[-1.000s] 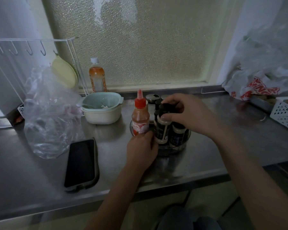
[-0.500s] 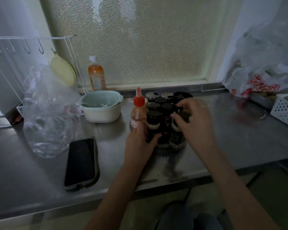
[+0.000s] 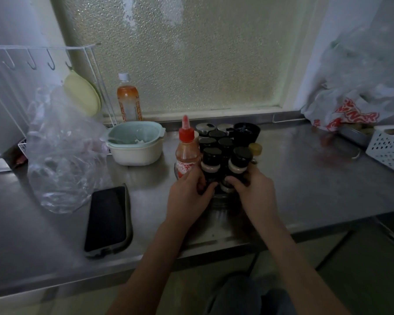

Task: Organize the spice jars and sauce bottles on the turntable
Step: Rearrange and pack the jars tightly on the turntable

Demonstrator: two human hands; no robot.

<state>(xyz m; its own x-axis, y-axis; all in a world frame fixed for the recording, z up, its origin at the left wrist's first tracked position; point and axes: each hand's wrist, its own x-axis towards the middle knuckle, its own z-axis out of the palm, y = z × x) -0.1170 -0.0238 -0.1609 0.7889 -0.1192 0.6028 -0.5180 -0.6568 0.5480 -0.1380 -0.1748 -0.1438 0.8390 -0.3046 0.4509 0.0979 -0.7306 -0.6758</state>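
A round turntable (image 3: 221,199) sits mid-counter, mostly hidden by my hands and its load. On it stand several black-capped spice jars (image 3: 239,161) and, at its left, a red-capped sauce bottle (image 3: 187,155). My left hand (image 3: 189,196) wraps the front left of the cluster, thumb against the left front jar (image 3: 211,163). My right hand (image 3: 254,192) grips the front right, fingers curled low on the right front jar. Behind stand two silver-lidded jars (image 3: 205,128), a black cup (image 3: 246,131) and a small yellow-capped jar (image 3: 255,148).
A phone in a case (image 3: 107,220) lies left of my left arm. A crumpled clear plastic bag (image 3: 62,153), a stacked bowl (image 3: 135,143), an orange drink bottle (image 3: 128,100) and a wire rack (image 3: 43,55) are at the left. Bags (image 3: 350,110) and a white basket (image 3: 391,148) fill the right.
My right hand came down from the jar tops to the front right of the cluster. The jar it held now stands on the turntable. My left hand stays at the front left.
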